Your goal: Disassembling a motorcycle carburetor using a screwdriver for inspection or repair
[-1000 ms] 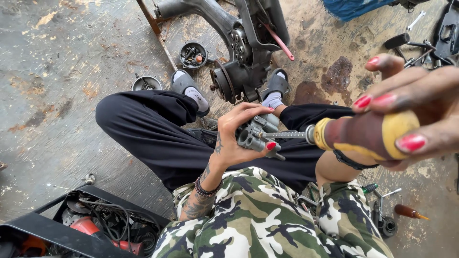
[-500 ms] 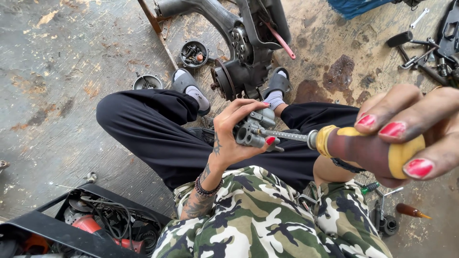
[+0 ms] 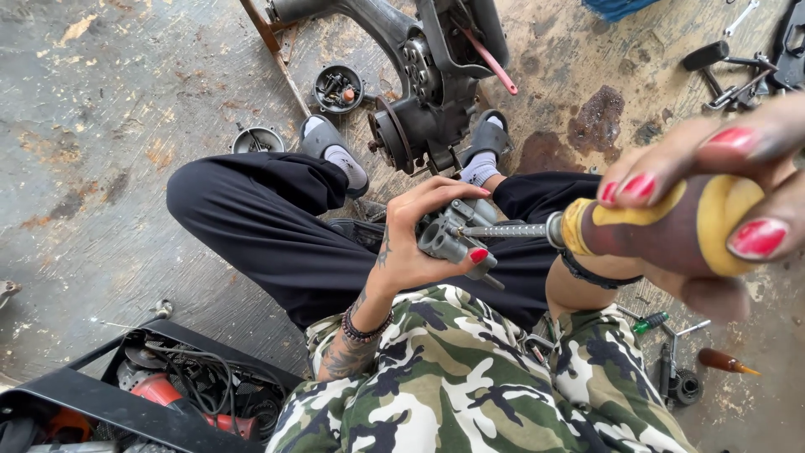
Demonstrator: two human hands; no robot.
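Note:
My left hand (image 3: 415, 239) grips a small grey metal carburettor (image 3: 449, 235) above my lap. My right hand (image 3: 721, 193), close to the camera, is wrapped around the yellow and brown handle of a screwdriver (image 3: 654, 228). The screwdriver's metal shaft (image 3: 503, 230) runs left and its tip sits against the carburettor. I sit on the floor in black trousers with my legs apart. Both feet, in grey slippers, rest against a grey engine block (image 3: 423, 109).
A black toolbox (image 3: 126, 403) with cables and a red tool lies at lower left. Two round metal cups (image 3: 339, 87) (image 3: 257, 139) stand on the concrete floor. Loose wrenches (image 3: 738, 75) lie at upper right, small screwdrivers (image 3: 721, 361) at lower right.
My right hand has turned on the screwdriver handle and shifted slightly right and down. The left hand has kept the carburettor in nearly the same place.

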